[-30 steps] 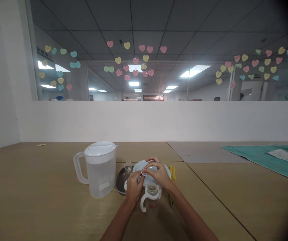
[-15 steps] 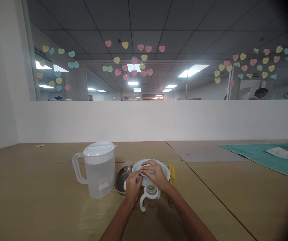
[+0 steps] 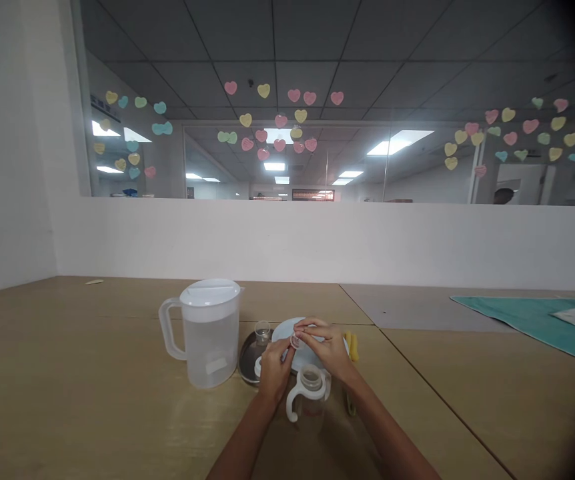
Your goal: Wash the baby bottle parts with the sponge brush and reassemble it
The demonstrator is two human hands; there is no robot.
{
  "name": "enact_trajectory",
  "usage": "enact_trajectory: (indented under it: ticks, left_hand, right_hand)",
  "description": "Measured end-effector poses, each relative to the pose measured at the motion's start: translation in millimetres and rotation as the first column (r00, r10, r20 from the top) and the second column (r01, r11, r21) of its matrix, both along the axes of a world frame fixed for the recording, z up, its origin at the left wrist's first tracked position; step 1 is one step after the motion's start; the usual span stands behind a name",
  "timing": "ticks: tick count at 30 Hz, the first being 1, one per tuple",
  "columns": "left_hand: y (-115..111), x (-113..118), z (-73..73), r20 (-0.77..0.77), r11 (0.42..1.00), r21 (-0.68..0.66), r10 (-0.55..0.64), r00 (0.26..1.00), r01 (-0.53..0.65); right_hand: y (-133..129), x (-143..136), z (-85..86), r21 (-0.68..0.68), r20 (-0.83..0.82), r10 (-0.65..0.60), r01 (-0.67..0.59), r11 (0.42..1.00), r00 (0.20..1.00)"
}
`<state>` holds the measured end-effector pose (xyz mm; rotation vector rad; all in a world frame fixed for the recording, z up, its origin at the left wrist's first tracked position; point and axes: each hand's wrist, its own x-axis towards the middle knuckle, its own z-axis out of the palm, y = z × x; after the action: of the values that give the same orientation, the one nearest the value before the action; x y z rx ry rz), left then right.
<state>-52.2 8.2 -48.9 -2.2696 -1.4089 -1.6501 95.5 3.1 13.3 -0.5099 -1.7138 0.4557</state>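
Small ring pinched in both hands at the plate

Your left hand [image 3: 274, 370] and right hand [image 3: 331, 349] meet over the left part of the white plate [image 3: 283, 328], well in from the far edge of the table [image 3: 117, 347], which runs along the white wall [image 3: 192, 240]. The near edge is out of view. On the left, the lidded pitcher [image 3: 211, 347] stands well apart from your left hand, with the round tray [image 3: 247, 363] between them. The tray bears a small clear cup [image 3: 262, 333] and a white piece [image 3: 258, 367] just beside that hand. The bottle [image 3: 310, 400] stands upright between your forearms, limiting room there. Yellow items [image 3: 351, 347] lie just beyond the plate's right rim; the teal cloth [image 3: 512, 317] lies well apart, toward the table's far right corner.

The small ring [image 3: 295, 341] appears pale, whitish and round; finer detail is too small to tell. Your left thumb and forefinger pinch it from the left. Your right fingertips close on it from the right, the other fingers bent and close together.
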Motion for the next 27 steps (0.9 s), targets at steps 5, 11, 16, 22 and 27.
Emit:
enact_trajectory:
  ticks: [5, 11, 16, 22, 27]
  left_hand:
    - [-2.7, 3.0, -2.5, -0.007, 0.999, -0.038, 0.004, 1.0, -0.005]
    - [-2.2, 0.2, -4.7, 0.016, 0.999, -0.028, 0.031, 0.999, -0.03]
    - [-1.1, -1.1, -5.4, 0.049, 0.999, 0.026, 0.029, 0.998, -0.031]
    - [-0.1, -0.9, -5.2, 0.038, 0.998, 0.049, 0.036, 0.999, -0.038]
    - [0.2, -0.3, -4.9, -0.004, 0.998, 0.051, 0.039, 0.999, -0.039]
  right_hand:
    - [-5.2, -1.1, 4.2, -0.041, -0.086, 0.009, -0.013, 0.999, 0.996]
    - [9.4, -2.8, -7.2, -0.008, 0.011, -0.04, 0.04, 0.999, 0.999]
    - [16.2, -1.4, -15.0, 0.105, 0.171, -0.138, 0.121, 0.987, 0.976]
    - [8.0, -3.7, -15.5, 0.252, 0.276, -0.316, 0.249, 0.935, 0.908]
    - [5.2, -4.0, -17.7, 0.318, 0.314, -0.44, 0.344, 0.883, 0.841]
